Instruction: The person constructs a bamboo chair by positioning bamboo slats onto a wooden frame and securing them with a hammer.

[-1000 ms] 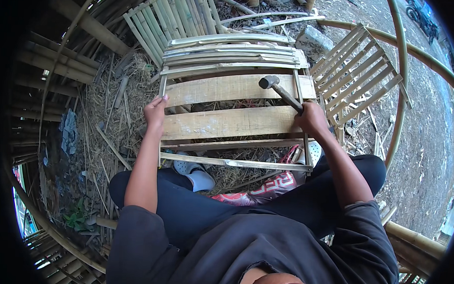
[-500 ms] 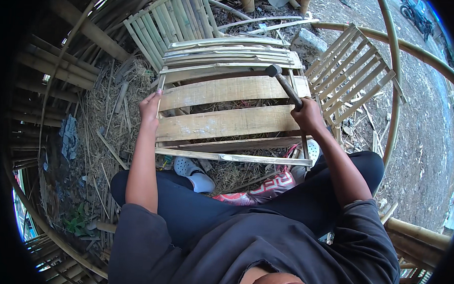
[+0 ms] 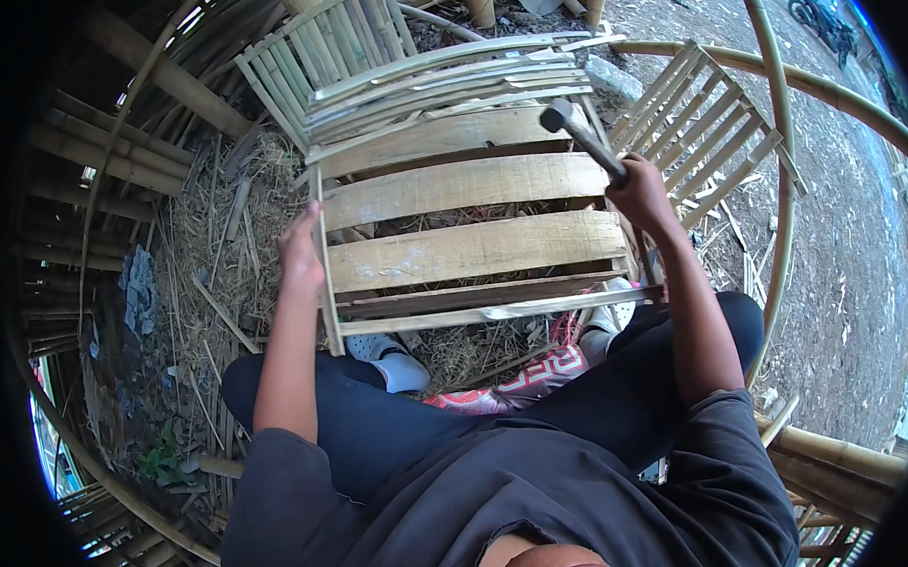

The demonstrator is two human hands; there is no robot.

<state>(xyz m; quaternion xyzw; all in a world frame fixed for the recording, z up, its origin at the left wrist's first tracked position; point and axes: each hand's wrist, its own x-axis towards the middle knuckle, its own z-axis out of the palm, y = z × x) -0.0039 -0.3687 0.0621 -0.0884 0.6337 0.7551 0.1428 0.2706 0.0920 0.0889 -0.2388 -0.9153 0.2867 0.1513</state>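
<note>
My left hand is closed round the left side strip of a light bamboo frame. That frame lies tilted over a bench of wide wooden planks, its front bar slanting up to the right. My right hand grips the handle of a hammer, whose dark head points to the far left above the planks. The frame's right side strip passes close by my right hand; whether the fingers hold it too I cannot tell. Several thin bamboo slats lie together across the far end.
A slatted bamboo panel leans at the right, and another stands at the far left. A bamboo pole curves down on the right. Dry straw and scraps cover the ground. A red printed sack lies between my legs.
The bamboo frame has turned, its front left corner coming nearer me and its right end going farther away. My right hand and the hammer have moved away and to the right.
</note>
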